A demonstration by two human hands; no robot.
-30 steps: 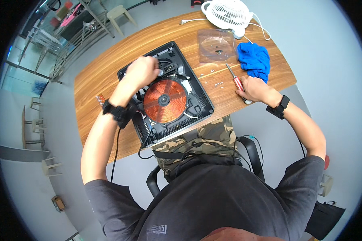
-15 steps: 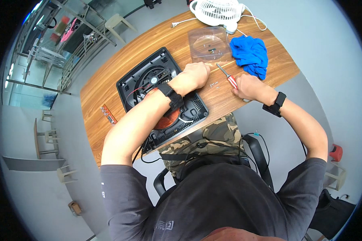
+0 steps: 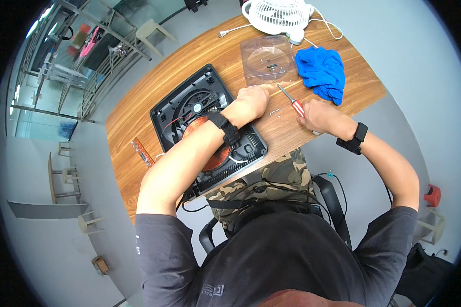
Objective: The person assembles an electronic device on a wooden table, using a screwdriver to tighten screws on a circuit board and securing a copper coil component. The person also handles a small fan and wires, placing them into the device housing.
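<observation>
My right hand (image 3: 320, 116) is closed around the red-and-white handle of a screwdriver (image 3: 297, 107). Its metal shaft points away and to the left. Close to the tip, my left hand (image 3: 253, 101) is closed with its knuckles up, low over the table; whatever its fingers hold is hidden. Under my left forearm lies the open black housing of an induction cooker (image 3: 189, 92), with a copper coil (image 3: 217, 159) and a round fan (image 3: 197, 107) inside. Several loose screws (image 3: 274, 112) lie on the wood between my hands.
A clear plastic tray (image 3: 251, 71) with small parts stands beyond my hands. Right of it is a crumpled blue cloth (image 3: 320, 74); a white fan (image 3: 279, 15) with its cord stands at the far edge. An orange circuit board strip (image 3: 142, 152) lies left on the wooden table (image 3: 138, 112).
The whole view has shifted slightly. Both hands keep nearly the same place and pose, the right one still gripping the screwdriver.
</observation>
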